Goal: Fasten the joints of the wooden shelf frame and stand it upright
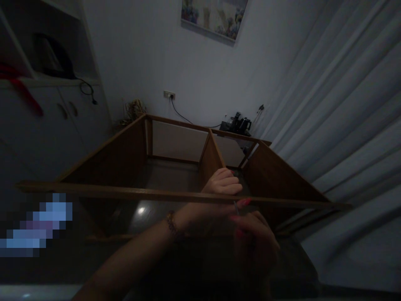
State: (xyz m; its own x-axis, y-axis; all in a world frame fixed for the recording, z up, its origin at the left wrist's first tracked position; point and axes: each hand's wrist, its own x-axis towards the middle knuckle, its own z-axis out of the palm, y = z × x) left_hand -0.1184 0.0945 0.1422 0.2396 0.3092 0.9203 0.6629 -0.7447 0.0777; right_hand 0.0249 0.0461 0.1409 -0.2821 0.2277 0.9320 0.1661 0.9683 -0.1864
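A brown wooden cabinet frame (119,154) lies open-faced on the dark floor, with a middle divider (212,156) and a thin front rail (125,193). My left hand (223,182) reaches over the front rail, its fingers curled on the near end of the divider. My right hand (252,234) is just below the rail, fingers pinched on a small thin metal thing, too dark to name, held near the rail. A beaded bracelet (171,223) is on my left wrist.
White cupboards and shelves (46,108) stand at the left. A wall socket with a cable (169,95) and a dark appliance (236,123) are behind the frame. Grey curtains (344,125) hang at the right. A picture (213,16) hangs on the wall.
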